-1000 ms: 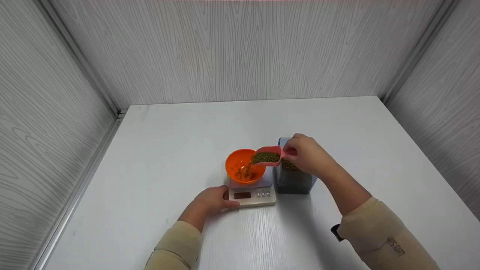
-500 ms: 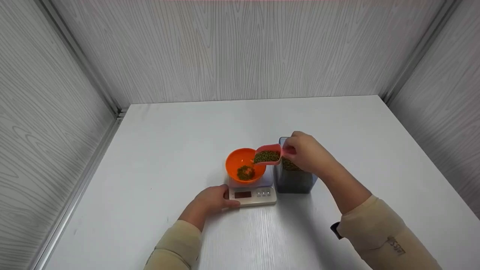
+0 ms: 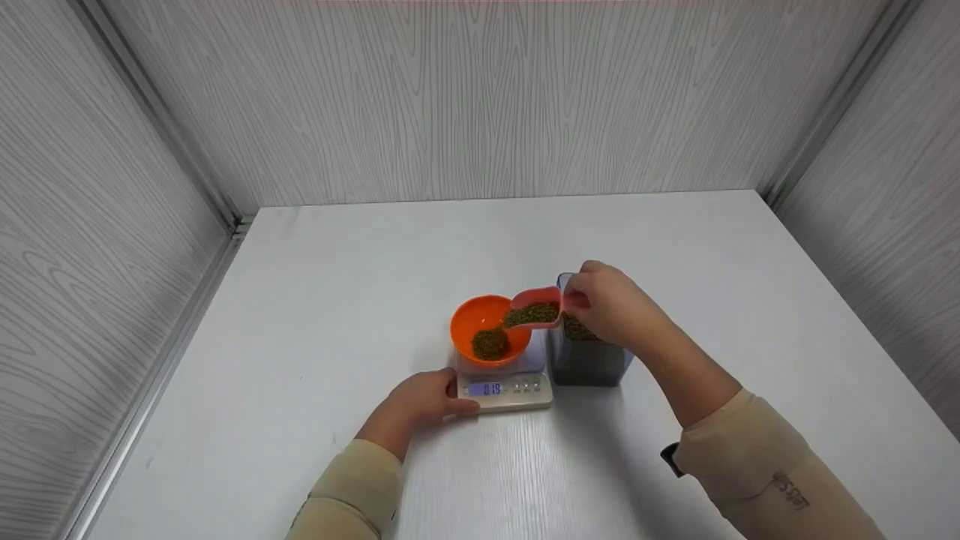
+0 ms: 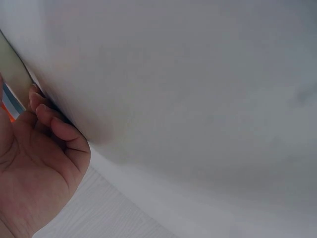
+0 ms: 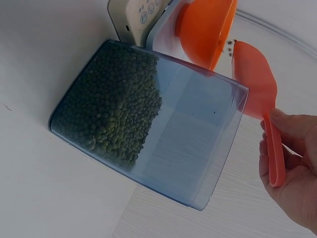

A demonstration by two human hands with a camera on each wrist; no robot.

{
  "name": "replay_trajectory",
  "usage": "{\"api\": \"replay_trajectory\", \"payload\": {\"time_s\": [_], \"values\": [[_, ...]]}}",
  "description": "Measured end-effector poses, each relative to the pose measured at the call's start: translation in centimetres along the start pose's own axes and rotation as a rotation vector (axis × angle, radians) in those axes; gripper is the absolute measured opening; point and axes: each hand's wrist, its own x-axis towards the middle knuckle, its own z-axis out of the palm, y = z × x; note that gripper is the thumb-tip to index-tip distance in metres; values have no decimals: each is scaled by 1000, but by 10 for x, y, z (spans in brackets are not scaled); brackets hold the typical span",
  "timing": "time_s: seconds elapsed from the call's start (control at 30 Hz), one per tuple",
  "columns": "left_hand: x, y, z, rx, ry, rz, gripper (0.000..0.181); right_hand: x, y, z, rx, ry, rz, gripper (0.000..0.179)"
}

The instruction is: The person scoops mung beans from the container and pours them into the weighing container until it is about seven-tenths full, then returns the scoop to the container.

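My right hand (image 3: 611, 304) pinches the handle of a red scoop (image 5: 255, 82), heaped with green mung beans (image 3: 538, 313). The scoop tilts over the rim of an orange bowl (image 3: 472, 315), and a few beans fall from its lip in the right wrist view. A small pile of beans (image 3: 490, 344) lies in the bowl. Under the bowl is a white kitchen scale (image 3: 517, 401), its lit display (image 3: 485, 389) showing digits that look like 0.19. My left hand (image 3: 424, 401) grips the scale's left front corner, thumb at the front, fingers curled at the side in the left wrist view.
A clear bluish container (image 5: 193, 119) partly filled with mung beans stands upright just right of the scale, under my right hand. The white table (image 3: 330, 300) meets a pale wood-grain wall (image 3: 480, 97) at the back, with side walls left and right.
Beans have run from the scoop into the bowl, and the pile there has grown. The scale's display, dark before, is now lit. Both hands stay nearly in place.
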Motion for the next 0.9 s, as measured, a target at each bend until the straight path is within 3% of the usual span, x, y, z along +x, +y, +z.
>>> {"api": "replay_trajectory", "payload": {"time_s": [0.43,0.9], "values": [[2,-3,1,7,4,5,44,2,-7,1,-73,-3,15,7],[-1,-1,0,30,5,4,42,-1,-7,2,-97,32,-68,6]]}}
